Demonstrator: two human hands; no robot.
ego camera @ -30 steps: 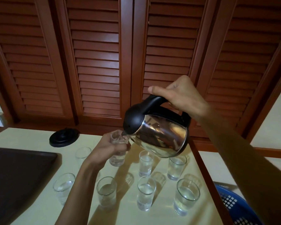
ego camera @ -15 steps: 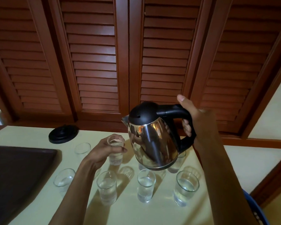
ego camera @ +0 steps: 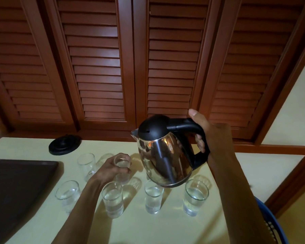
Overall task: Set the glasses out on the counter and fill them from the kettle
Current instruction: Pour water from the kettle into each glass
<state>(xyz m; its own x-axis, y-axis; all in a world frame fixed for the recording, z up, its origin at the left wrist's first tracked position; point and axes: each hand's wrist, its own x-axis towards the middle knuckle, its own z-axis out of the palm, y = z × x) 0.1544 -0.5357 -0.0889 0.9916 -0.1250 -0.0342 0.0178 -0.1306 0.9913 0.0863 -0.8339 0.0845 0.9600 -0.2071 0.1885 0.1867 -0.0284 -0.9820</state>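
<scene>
My right hand [ego camera: 208,132] grips the black handle of a steel kettle [ego camera: 164,155], held upright above the pale counter [ego camera: 165,229]. My left hand [ego camera: 107,169] holds a small glass [ego camera: 122,166] low over the counter, left of the kettle. Several glasses stand in front: three holding water [ego camera: 112,199], [ego camera: 153,198], [ego camera: 195,196], and one at front left [ego camera: 67,194]. Another glass [ego camera: 86,162] stands behind my left hand. The kettle hides part of the back row.
The kettle's black base [ego camera: 64,144] sits at the back left of the counter. A dark tray [ego camera: 16,191] covers the left side. Brown louvred doors [ego camera: 99,67] rise behind. A blue basket [ego camera: 273,229] shows below the counter's right edge.
The kettle was tipped, spout at the held glass; it has swung back upright and moved right. My left hand has lowered the glass toward the counter.
</scene>
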